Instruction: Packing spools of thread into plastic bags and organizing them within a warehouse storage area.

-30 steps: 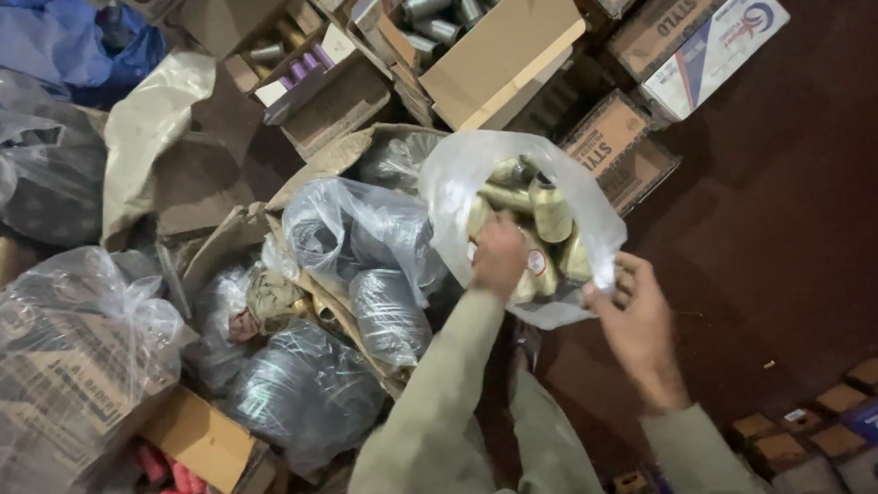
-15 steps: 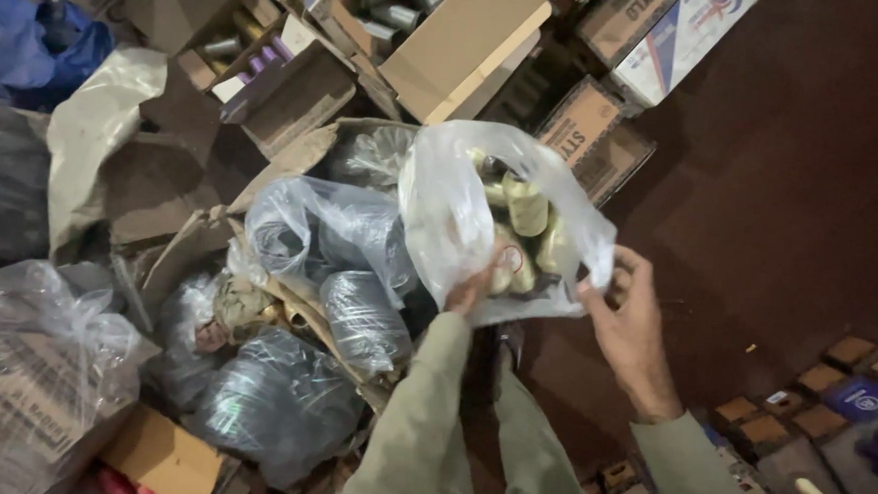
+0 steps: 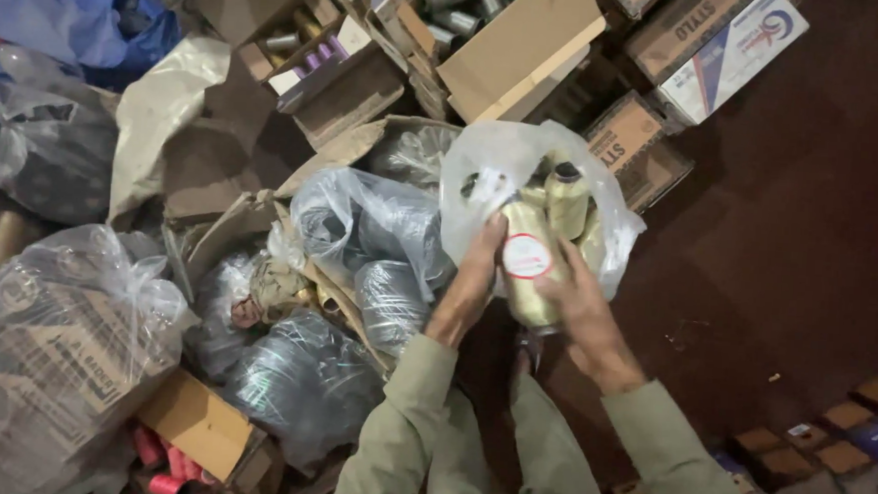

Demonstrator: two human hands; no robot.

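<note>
A clear plastic bag with several pale yellow thread spools hangs in front of me, above a dark red floor. My left hand grips the bag's left side from below. My right hand cups one pale spool with a round white-and-red end label through the plastic at the bag's bottom. Both sleeves are olive green.
An open cardboard box to the left holds bags of grey spools. More cartons with spools stand beyond. A large clear bag of boxes lies at lower left, red spools below. Small brown boxes sit at lower right.
The bag has been turned and lowered toward me. My right hand has moved from the bag's right edge to under it, closing on one labelled spool. The view shifted slightly.
</note>
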